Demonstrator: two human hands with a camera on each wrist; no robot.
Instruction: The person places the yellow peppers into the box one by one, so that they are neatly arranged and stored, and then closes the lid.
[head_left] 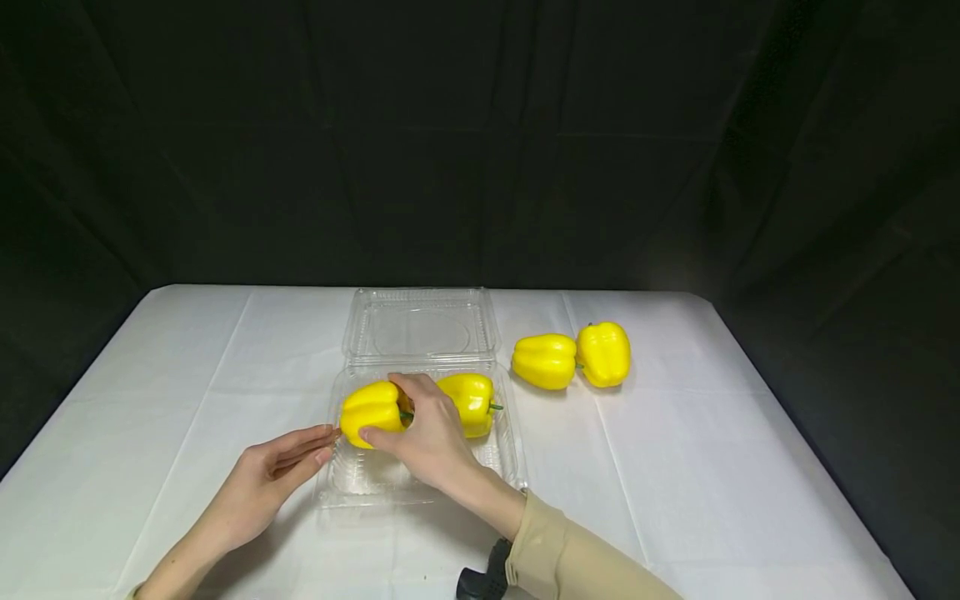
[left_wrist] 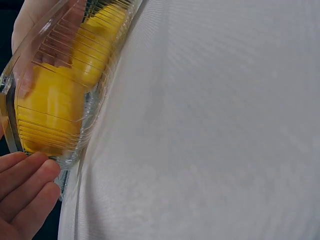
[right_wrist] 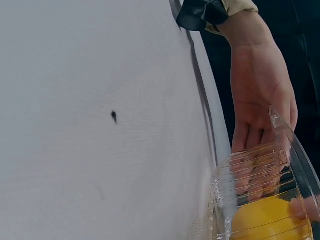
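Note:
My right hand (head_left: 431,425) grips a yellow bell pepper (head_left: 370,413) at its stem end, over the left side of a clear plastic clamshell container (head_left: 420,492). Another yellow bell pepper (head_left: 471,403) lies in the right part of the base, partly hidden by that hand. At the container's left edge is my left hand (head_left: 266,479), its fingers extended toward the wall. In the left wrist view, the left fingers (left_wrist: 30,187) lie straight beside the ribbed wall, with both peppers showing through it. The right wrist view shows the left palm (right_wrist: 260,90) and a pepper (right_wrist: 267,220) behind the plastic.
Two more yellow bell peppers, one on its side (head_left: 545,362) and one beside it (head_left: 604,355), lie right of the container. The container's lid (head_left: 420,321) is folded back, away from me. A white cloth (head_left: 712,483) covers the table; dark curtains (head_left: 450,150) surround it.

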